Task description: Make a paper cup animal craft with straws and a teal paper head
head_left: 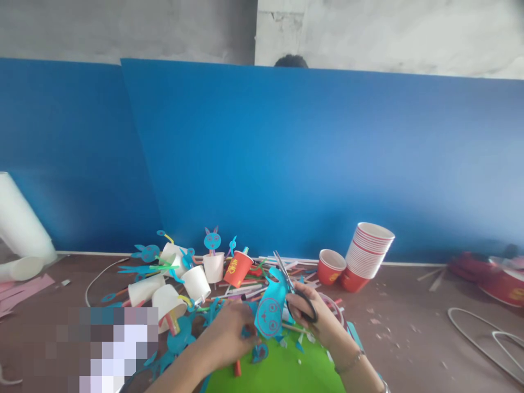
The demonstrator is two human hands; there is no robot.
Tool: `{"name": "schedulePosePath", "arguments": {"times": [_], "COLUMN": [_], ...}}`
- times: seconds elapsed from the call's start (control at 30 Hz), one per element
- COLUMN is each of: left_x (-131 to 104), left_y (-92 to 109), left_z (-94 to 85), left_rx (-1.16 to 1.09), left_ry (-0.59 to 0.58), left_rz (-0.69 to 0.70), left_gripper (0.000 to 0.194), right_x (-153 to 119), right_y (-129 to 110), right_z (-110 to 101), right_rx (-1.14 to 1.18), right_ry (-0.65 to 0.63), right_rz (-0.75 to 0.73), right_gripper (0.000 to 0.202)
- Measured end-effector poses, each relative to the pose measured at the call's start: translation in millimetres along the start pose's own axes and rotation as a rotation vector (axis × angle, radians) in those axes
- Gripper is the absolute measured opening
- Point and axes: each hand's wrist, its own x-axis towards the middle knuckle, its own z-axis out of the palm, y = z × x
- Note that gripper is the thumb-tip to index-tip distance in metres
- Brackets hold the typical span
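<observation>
My right hand (313,311) grips a pair of scissors (303,304) by the black handles, with the metal blades pointing up and to the left. Beside the blades stands a blue paper cutout (270,316) with an animal face drawn in dark lines. My left hand (233,333) is closed at the left edge of this cutout, with blue paper between thumb and fingers; the exact grip is partly hidden. Below its fingertips is a smaller blue paper piece (260,352). Under both hands lies a green sheet (282,368) with blue and white scraps on it.
White paper cups (196,284) with blue animal cutouts and straws crowd the left. A red cup (238,269) stands behind my hands. Farther right are another red cup (331,267) and a tall cup stack (368,254). A blue partition (307,164) closes off the back; a white cable (470,333) lies right.
</observation>
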Motion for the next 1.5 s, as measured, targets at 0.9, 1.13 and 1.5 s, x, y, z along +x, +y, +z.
{"name": "schedulePosePath", "arguments": {"times": [0.9,1.13,1.5], "left_x": [9,7,8], "left_y": [23,30,17], "left_z": [-1.9,7.2,18.9], "left_rx": [-1.32,-1.293,-1.27], "left_ry": [0.616,0.619,0.596], "left_rz": [-0.411,-0.472,-0.428], "left_gripper": [0.028,0.029,0.025], "right_x": [-9,-9,-9], "right_y": [30,42,44], "right_z": [65,70,70], "right_rx": [-0.141,-0.112,-0.073], "right_ry": [-0.095,-0.054,-0.022], "right_rz": [0.026,-0.069,-0.054], "right_gripper": [0.045,0.047,0.053]}}
